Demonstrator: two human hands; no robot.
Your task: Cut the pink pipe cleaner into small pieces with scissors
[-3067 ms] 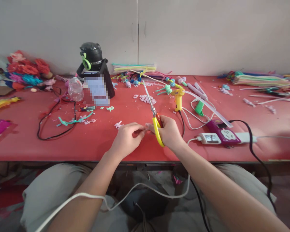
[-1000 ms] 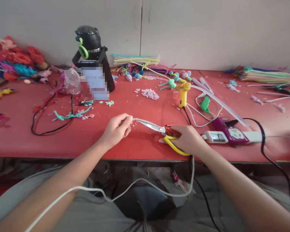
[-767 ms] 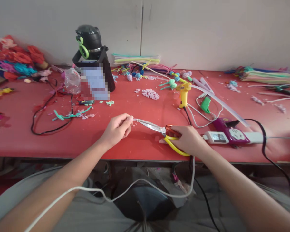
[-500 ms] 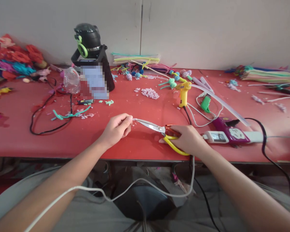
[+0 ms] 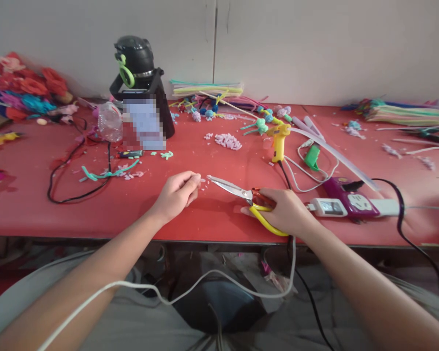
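Note:
My left hand (image 5: 177, 194) is closed in a pinch above the red table. Whatever sits between its thumb and fingertip is too small to make out. My right hand (image 5: 290, 210) grips a pair of scissors (image 5: 232, 187) with yellow-coated handles. The blades look closed or nearly so and point left, their tip a short gap from my left fingertips. A tiny pale bit shows at the blade tip, and several pale scraps (image 5: 203, 181) lie just beneath. Beyond the hands is a heap of short pale-pink cut pieces (image 5: 228, 141).
A yellow glue gun (image 5: 278, 144) with a clear glue stick stands behind my right hand. To the right lies a purple power strip (image 5: 351, 199) with cords. A black bottle (image 5: 133, 53) and phone stand back left. Bundles of pipe cleaners (image 5: 409, 113) lie along the wall.
The scissors' tip has drawn slightly right and up, away from my left fingertips, so a gap now separates them. My left hand has stayed nearly in place, still pinched.

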